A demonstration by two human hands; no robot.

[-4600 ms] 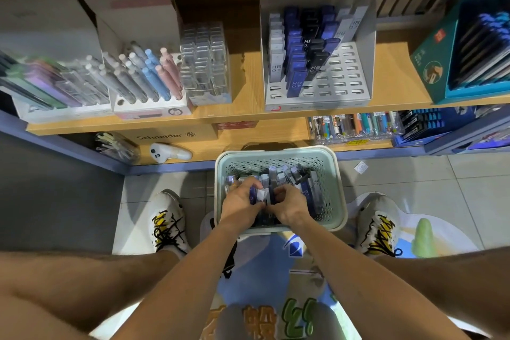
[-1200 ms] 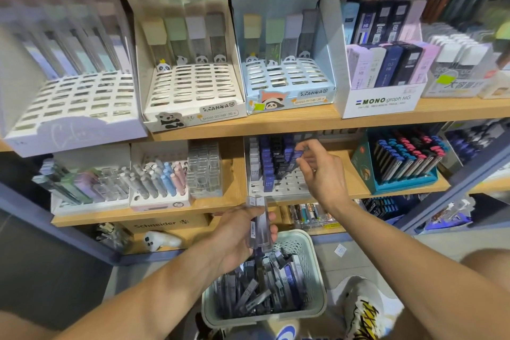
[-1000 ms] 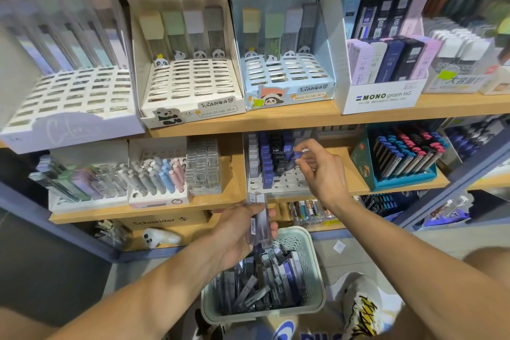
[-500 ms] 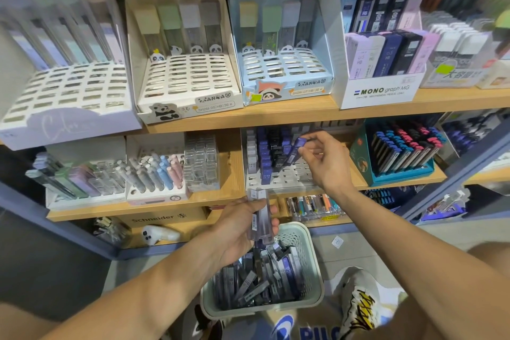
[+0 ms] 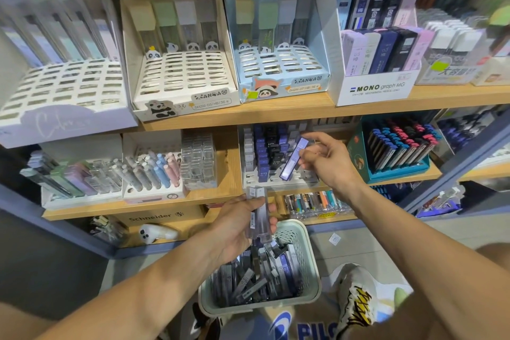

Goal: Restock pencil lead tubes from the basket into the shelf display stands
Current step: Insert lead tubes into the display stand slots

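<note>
Right hand [image 5: 328, 163] at about two o'clock from the frame's centre, pinching a purple lead tube [image 5: 294, 159] between thumb and fingertips, tube tilted with its lower end just over the slotted white display stand [image 5: 278, 178] on the middle shelf. Already standing in that stand's left columns, rows of purple, black and grey tubes. Left hand [image 5: 242, 222] near six o'clock of the stand, fingers curled round a small bunch of grey translucent tubes [image 5: 259, 215] held upright. Directly below, at six o'clock, a pale green basket [image 5: 310, 251] on the floor, heaped with more grey and purple tubes. At eleven and twelve o'clock on the upper shelf, two panda-printed stands [image 5: 185, 77] with mostly bare slots. At three o'clock, a teal box [image 5: 397, 174] of pens.
</note>
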